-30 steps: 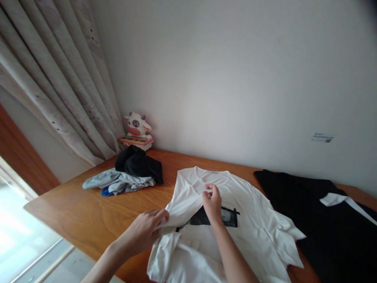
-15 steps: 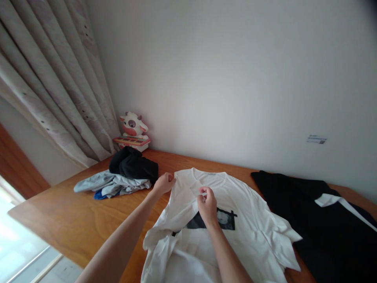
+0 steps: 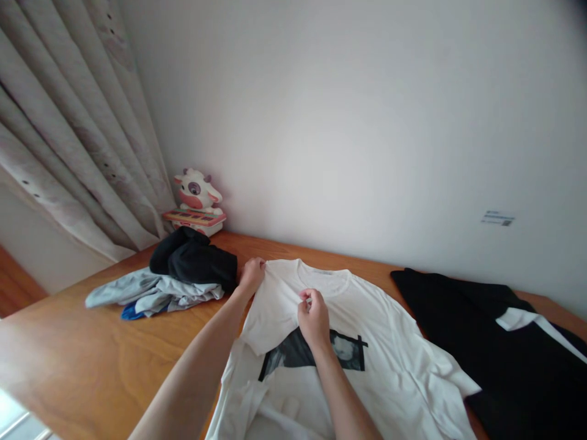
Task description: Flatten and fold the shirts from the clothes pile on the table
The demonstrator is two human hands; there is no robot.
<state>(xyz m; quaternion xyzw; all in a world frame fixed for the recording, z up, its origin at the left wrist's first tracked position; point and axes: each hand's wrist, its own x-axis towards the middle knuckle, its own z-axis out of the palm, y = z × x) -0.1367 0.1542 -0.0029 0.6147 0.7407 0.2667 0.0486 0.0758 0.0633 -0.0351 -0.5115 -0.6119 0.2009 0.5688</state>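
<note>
A white T-shirt [image 3: 385, 324] with a dark photo print on its chest lies spread on the wooden table, neckline toward the wall. My left hand [image 3: 252, 275] is closed on the shirt's left shoulder corner, pinching the fabric. Over the chest, just above the print, my right hand [image 3: 314, 316] is closed in a pinch on the shirt's cloth. Part of the print is hidden behind my right hand and wrist. The lower left side of the shirt is bunched in folds near me.
A pile of black and grey clothes [image 3: 192, 263] lies at the left, in front of a cow-shaped toy keyboard [image 3: 197, 201]. At the right is a black garment [image 3: 458, 318] with a white strip. A wall stands behind the wooden table [image 3: 123, 360]; a curtain [image 3: 77, 122] hangs at left.
My left hand has drawn the shoulder corner outward and away from me. The shirt's left side is flatter, and more of the print shows. The view has shifted slightly.
</note>
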